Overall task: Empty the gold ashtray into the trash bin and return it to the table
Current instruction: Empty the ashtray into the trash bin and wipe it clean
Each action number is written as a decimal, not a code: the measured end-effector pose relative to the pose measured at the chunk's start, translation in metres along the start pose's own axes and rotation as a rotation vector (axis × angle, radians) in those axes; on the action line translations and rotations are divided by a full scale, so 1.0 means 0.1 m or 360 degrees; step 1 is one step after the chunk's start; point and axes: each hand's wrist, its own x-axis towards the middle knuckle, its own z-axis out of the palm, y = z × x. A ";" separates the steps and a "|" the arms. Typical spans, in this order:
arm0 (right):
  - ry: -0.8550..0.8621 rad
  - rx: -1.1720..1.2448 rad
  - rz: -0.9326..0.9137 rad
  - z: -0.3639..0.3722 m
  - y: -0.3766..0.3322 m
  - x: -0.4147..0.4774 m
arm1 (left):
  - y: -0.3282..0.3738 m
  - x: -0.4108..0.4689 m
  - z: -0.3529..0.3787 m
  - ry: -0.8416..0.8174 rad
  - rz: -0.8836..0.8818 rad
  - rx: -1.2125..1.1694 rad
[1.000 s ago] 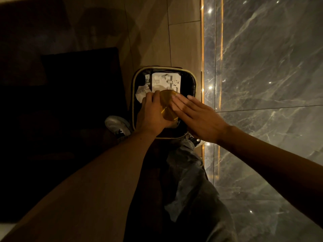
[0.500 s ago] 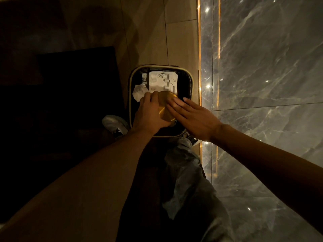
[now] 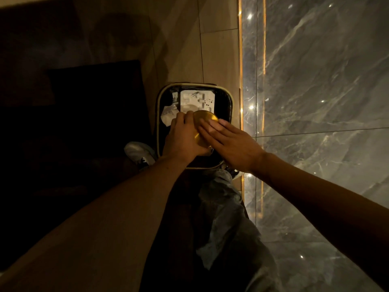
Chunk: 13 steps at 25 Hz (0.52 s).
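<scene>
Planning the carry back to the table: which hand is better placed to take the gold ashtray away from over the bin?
Left. The left hand already grips the gold ashtray over the trash bin; the right hand only lies flat against it, fingers extended.

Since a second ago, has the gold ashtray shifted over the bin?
No. The gold ashtray sits over the same near-middle part of the trash bin.

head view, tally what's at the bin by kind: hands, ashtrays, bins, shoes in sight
hands: 2, left hand gripping the ashtray, right hand flat on it
ashtrays: 1, gold ashtray over the bin
bins: 1, bin with white paper inside
shoes: 2, left shoe, right shoe mostly hidden
total: 6
</scene>
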 end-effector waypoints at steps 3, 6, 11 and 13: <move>-0.0007 0.0002 0.0045 0.02 0.02 -0.01 | -0.01 -0.02 -0.01 0.0002 -0.0017 -0.0012; -0.0009 0.0008 0.0024 0.00 0.01 -0.01 | -0.03 -0.01 -0.04 0.0005 -0.0035 0.0007; 0.0014 0.0007 0.0008 -0.04 -0.01 -0.02 | -0.03 0.02 -0.07 0.0006 -0.0022 0.0046; 0.0075 0.0009 0.0054 -0.01 0.00 -0.04 | -0.01 0.01 -0.07 -0.0002 -0.0016 0.0020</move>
